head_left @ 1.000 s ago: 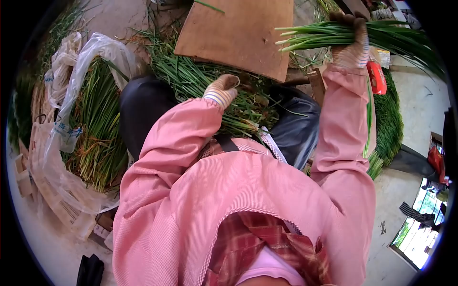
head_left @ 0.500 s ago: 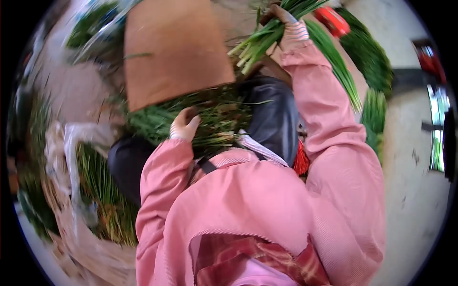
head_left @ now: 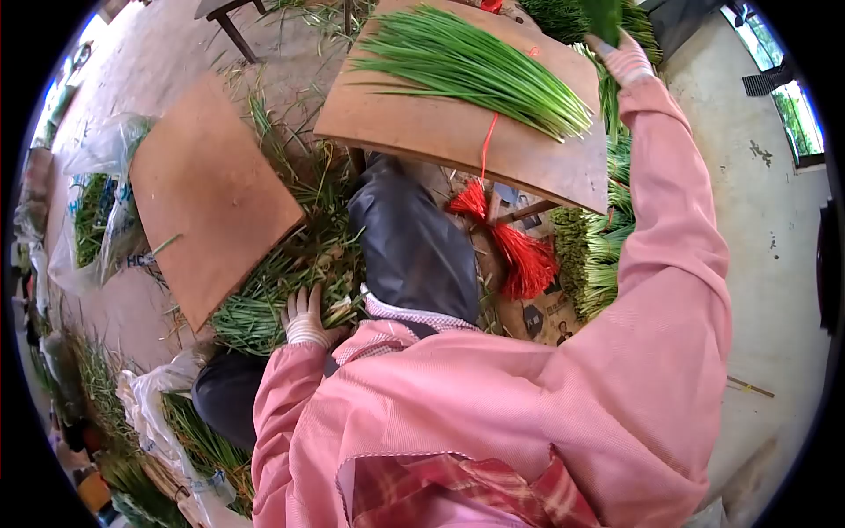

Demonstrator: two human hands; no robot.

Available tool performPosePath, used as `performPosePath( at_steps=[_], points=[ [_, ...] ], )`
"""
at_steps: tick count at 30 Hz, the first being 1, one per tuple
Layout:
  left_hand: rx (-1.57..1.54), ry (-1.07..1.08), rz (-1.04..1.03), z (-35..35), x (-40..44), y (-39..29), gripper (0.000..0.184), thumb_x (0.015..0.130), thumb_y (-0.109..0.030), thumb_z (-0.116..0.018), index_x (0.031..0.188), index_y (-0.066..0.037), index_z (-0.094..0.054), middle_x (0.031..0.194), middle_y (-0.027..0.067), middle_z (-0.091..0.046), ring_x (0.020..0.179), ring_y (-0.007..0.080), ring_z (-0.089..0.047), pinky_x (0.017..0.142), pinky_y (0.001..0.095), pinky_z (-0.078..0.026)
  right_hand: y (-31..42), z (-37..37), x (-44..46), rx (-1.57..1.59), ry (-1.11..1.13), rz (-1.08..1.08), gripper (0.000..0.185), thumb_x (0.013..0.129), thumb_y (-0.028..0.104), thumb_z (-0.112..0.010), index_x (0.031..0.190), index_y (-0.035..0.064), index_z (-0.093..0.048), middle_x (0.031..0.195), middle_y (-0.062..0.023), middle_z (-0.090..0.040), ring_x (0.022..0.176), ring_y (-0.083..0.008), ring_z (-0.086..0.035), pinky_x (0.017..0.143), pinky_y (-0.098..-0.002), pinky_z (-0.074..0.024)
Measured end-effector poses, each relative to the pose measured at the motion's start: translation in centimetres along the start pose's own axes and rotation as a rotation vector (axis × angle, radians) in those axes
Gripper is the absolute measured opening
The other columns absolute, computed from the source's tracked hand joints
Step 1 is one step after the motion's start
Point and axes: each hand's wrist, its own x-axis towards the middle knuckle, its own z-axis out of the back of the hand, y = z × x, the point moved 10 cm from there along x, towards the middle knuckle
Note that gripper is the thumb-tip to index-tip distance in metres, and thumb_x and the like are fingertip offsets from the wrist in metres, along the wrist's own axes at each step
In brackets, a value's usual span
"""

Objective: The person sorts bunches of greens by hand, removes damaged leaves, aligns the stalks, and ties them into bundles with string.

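Head view, long bunch: a bunch of slim green leaves [head_left: 475, 70] lies flat on the raised board [head_left: 396, 119], pale stem ends towards the board's right edge, tips fanned to the far left.
Red string [head_left: 489, 145]: it shows on both sides of the bunch and seems to pass beneath it, one length hanging over the near edge.
Bunch handling: likely light, springy along the stems, limp at the tips, perhaps slick if damp; blades would probably bruise or crease under a hard squeeze.
Best hold: probably round the firmer pale stems, fingers wrapped loosely, tips left free to trail.
Right hand [head_left: 627, 57]: gloved, closed round held greens [head_left: 605, 18] that run out past the top edge, so their full length cannot be told.
Right arm: reaches far forward and right, only slightly bent, beyond the board's right side.
Left hand [head_left: 304, 315]: gloved, fingers spread, resting on the leaf heap [head_left: 255, 319] over the lap, apparently gripping nothing.
Left arm: tucked near the body, forearm pointing forward.
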Motion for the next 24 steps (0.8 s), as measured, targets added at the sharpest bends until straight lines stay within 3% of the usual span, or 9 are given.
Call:
performPosePath(
  at_steps=[3,4,5,7,10,13,15,20,24],
  points=[
    [-0.008,-0.033,0.005,0.0,-0.1,0.2,0.102,0.044,-0.042,-0.075,0.129,-0.017,-0.026,0.130,0.0125,-0.025,0.121,0.0322,-0.020,0.099,0.0496,-0.014,1.8,-5.4,1.8,-0.222,0.109,0.076,0.052,0.073,0.032,-0.064,0.112,0.0011,-0.047,0.097,-0.0135,-0.059,0.085,-0.0218,-0.055,0.078,-0.0295,-0.0415],
    [-0.017,-0.042,0.005,-0.1,-0.1,0.1,0.102,0.043,-0.042,-0.075,0.129,-0.017,-0.026,0.130,0.0130,-0.026,0.120,0.0329,-0.021,0.099,0.0489,-0.015,2.7,-7.2,2.3,-0.454,0.139,0.119,0.051,0.073,0.034,-0.062,0.111,0.0029,-0.047,0.097,-0.0161,-0.058,0.087,-0.0281,-0.056,0.078,-0.0327,-0.0423],
    [-0.024,-0.052,0.004,-0.1,-0.2,0.1,0.101,0.043,-0.042,-0.075,0.129,-0.017,-0.027,0.130,0.0136,-0.026,0.120,0.0336,-0.021,0.099,0.0482,-0.016,2.9,-9.0,2.2,-0.416,0.189,0.108,0.049,0.073,0.034,-0.061,0.110,0.0039,-0.048,0.098,-0.0187,-0.056,0.090,-0.0335,-0.054,0.079,-0.0352,-0.0422],
    [-0.020,-0.092,-0.007,0.4,-0.2,-0.4,0.099,0.043,-0.042,-0.076,0.127,-0.014,-0.030,0.128,0.0159,-0.028,0.118,0.0358,-0.023,0.097,0.0470,-0.019,2.3,-12.6,1.9,-0.598,0.274,0.091,0.057,0.070,0.044,-0.061,0.109,0.0049,-0.048,0.094,-0.0203,-0.057,0.091,-0.0329,-0.054,0.080,-0.0364,-0.0419],
    [-0.006,-0.086,-0.008,0.4,-0.2,-0.6,0.099,0.043,-0.042,-0.075,0.126,-0.012,-0.030,0.128,0.0164,-0.029,0.117,0.0364,-0.025,0.097,0.0474,-0.020,0.3,-15.8,-1.9,-0.702,0.289,-0.197,0.086,0.062,0.067,-0.053,0.121,0.0073,-0.037,0.118,-0.0163,-0.045,0.107,-0.0288,-0.045,0.090,-0.0416,-0.0366],
    [0.022,-0.106,-0.041,-0.3,0.2,-0.6,0.100,0.043,-0.047,-0.073,0.126,-0.013,-0.029,0.125,0.0159,-0.030,0.117,0.0359,-0.025,0.096,0.0486,-0.021,0.2,-16.0,-2.6,-0.693,0.173,-0.168,0.095,0.062,0.072,-0.048,0.129,0.0079,-0.027,0.127,-0.0174,-0.036,0.120,-0.0291,-0.032,0.100,-0.0476,-0.0185],
    [0.068,-0.060,-0.027,-0.9,0.5,-0.6,0.102,0.043,-0.050,-0.072,0.127,-0.013,-0.027,0.125,0.0155,-0.029,0.117,0.0355,-0.024,0.096,0.0504,-0.020,-0.3,-16.0,-2.3,-0.650,0.156,-0.178,0.096,0.059,0.072,-0.049,0.129,0.0102,-0.027,0.129,-0.0174,-0.033,0.120,-0.0292,-0.031,0.100,-0.0465,-0.0169],
    [0.108,-0.004,0.005,-2.0,0.7,-0.1,0.103,0.045,-0.052,-0.071,0.129,-0.014,-0.024,0.127,0.0149,-0.026,0.118,0.0353,-0.022,0.097,0.0514,-0.018,-0.8,-16.1,-1.6,-0.583,0.270,-0.191,0.093,0.061,0.071,-0.049,0.130,0.0117,-0.026,0.129,-0.0194,-0.032,0.119,-0.0316,-0.033,0.099,-0.0469,-0.0217],
    [0.067,0.003,0.003,-1.2,0.3,-0.2,0.104,0.046,-0.053,-0.070,0.130,-0.015,-0.023,0.129,0.0153,-0.025,0.119,0.0360,-0.021,0.097,0.0512,-0.019,-1.2,-14.2,0.0,-0.288,0.083,0.069,0.079,0.067,0.063,-0.053,0.123,0.0101,-0.037,0.120,-0.0205,-0.042,0.111,-0.0340,-0.041,0.092,-0.0383,-0.0346]
  ],
)
